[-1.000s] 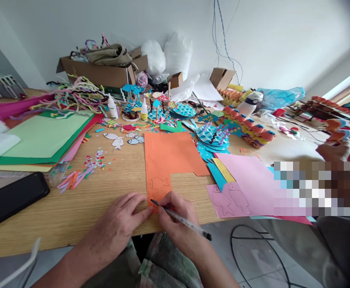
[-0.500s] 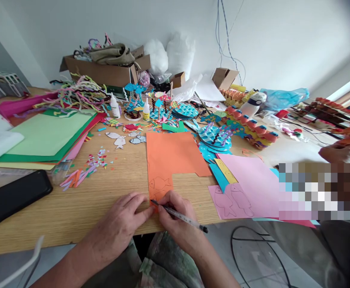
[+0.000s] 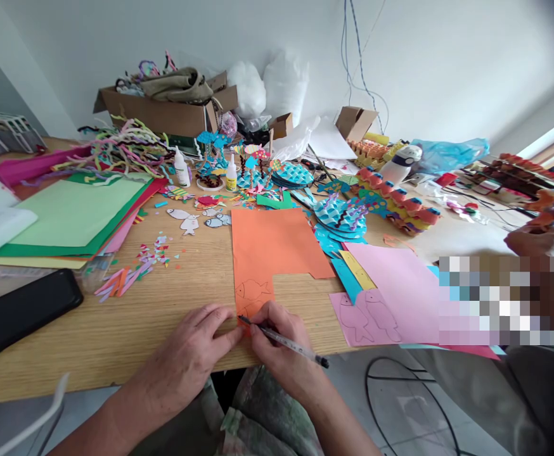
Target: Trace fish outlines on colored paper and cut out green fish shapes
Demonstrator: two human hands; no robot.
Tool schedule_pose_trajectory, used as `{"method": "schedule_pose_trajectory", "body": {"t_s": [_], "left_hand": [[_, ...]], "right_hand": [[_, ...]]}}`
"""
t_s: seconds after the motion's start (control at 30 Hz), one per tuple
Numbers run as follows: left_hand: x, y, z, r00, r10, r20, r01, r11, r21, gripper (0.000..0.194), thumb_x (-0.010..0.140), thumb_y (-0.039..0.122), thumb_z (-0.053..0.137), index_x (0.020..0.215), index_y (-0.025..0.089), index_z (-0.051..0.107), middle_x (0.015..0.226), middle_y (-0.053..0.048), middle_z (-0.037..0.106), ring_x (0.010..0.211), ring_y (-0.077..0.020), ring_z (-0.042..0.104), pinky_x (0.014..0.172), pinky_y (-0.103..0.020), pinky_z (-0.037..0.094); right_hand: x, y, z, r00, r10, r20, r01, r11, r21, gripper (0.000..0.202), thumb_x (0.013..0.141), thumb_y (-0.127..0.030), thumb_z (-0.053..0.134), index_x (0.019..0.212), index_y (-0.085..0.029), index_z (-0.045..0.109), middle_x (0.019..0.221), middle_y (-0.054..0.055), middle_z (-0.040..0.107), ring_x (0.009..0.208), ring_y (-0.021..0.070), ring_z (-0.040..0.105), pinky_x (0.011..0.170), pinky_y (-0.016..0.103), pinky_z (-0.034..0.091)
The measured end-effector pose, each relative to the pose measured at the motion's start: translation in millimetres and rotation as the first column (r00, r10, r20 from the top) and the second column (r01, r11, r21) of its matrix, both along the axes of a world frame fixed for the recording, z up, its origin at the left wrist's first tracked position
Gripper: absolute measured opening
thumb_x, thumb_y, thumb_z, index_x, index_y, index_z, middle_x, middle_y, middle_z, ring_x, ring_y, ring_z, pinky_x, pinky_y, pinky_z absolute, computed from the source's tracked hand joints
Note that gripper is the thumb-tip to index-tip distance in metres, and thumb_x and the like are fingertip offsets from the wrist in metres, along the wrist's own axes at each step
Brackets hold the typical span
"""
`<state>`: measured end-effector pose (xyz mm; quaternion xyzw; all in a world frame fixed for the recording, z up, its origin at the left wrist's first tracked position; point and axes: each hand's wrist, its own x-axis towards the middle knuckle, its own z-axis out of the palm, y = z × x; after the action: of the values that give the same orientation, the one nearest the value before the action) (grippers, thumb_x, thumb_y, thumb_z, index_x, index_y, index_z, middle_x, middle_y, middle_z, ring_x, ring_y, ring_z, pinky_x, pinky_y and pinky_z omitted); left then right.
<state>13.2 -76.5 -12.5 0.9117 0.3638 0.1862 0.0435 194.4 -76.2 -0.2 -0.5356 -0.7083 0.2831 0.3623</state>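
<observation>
- The right hand (image 3: 277, 345) grips a pen (image 3: 284, 342) at the table (image 3: 115, 342) edge, tip on the orange paper (image 3: 272, 244).
- The left hand (image 3: 194, 351) lies flat, fingers spread, just left of that paper, pinning its corner.
- Bare wood lies left of it.
- Far behind, a cardboard box (image 3: 163, 114) holds cloth.
- Nothing has shifted since earlier.

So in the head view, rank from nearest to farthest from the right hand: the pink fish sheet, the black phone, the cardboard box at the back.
From the right hand:
1. Pink fish sheet, just to its right.
2. Black phone, far left at the near edge.
3. Cardboard box, at the back by the wall.
</observation>
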Motion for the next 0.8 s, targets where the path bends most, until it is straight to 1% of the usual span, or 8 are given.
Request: {"method": "schedule_pose_trajectory", "body": {"t_s": [0.27, 0.5, 0.8], "left_hand": [[0.5, 0.5, 0.0, 1.0, -0.005, 0.004, 0.005, 1.0, 0.014, 0.04, 0.08, 0.002, 0.041, 0.111, 0.023, 0.055, 0.11, -0.006, 0.05, 0.104, -0.0211, 0.046, 0.089, -0.039, 0.045], [-0.3, 0.5, -1.9, 1.0, -0.006, 0.001, 0.006, 1.0, 0.03, 0.041, 0.08, 0.002, 0.04, 0.113, 0.023, 0.054, 0.11, -0.006, 0.051, 0.104, -0.0209, 0.048, 0.088, -0.039, 0.046], [2.8, 0.5, 3.1, 1.0, 0.003, 0.011, -0.004, 0.997, 0.072, 0.04, 0.081, 0.001, 0.037, 0.109, 0.021, 0.056, 0.106, -0.008, 0.053, 0.1, -0.0211, 0.049, 0.084, -0.039, 0.048]], "right_hand": [[0.8, 0.1, -3.0, 1.0, -0.005, 0.008, 0.005, 1.0, 0.004, 0.012, 0.069, -0.011, 0.047, 0.063, -0.02, 0.044, 0.056, -0.004, 0.049, 0.055, 0.0105, 0.047, 0.052, 0.021, 0.032], [0.2, 0.6, -1.9, 1.0, -0.008, 0.0, 0.008, 1.0, 0.019, 0.011, 0.068, -0.01, 0.046, 0.063, -0.02, 0.045, 0.056, -0.004, 0.05, 0.056, 0.011, 0.047, 0.053, 0.021, 0.032], [0.3, -0.3, -3.2, 1.0, -0.015, 0.003, 0.015, 1.0, 0.007, 0.012, 0.068, -0.01, 0.048, 0.063, -0.02, 0.044, 0.054, -0.005, 0.048, 0.055, 0.0103, 0.046, 0.055, 0.021, 0.032]]}}
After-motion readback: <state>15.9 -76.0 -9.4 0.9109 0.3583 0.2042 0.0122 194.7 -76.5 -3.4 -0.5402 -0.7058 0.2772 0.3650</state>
